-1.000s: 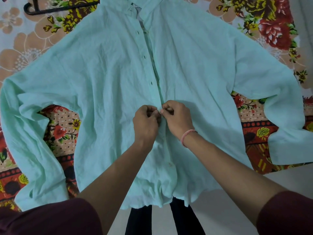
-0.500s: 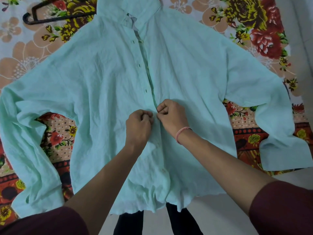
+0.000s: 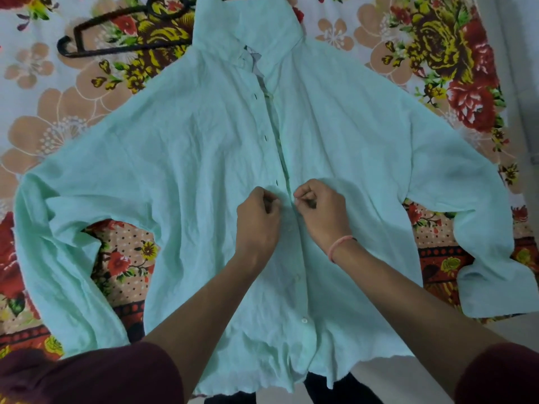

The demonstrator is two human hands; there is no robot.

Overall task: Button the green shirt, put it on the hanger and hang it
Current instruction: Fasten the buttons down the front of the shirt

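A person's left hand and right hand, fingers curled, pinch the two front edges of a green shirt at mid-placket. The shirt lies face-up on a floral bedsheet, hem nearest, collar pointing away, sleeves spread sideways. A black hanger lies left of the collar.

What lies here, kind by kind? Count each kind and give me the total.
Light green fabric shirt: 1
Black plastic hanger: 1
Floral printed bedsheet: 1
Pink wristband: 1
Hands: 2, left hand and right hand, both pinching the shirt
Total: 6
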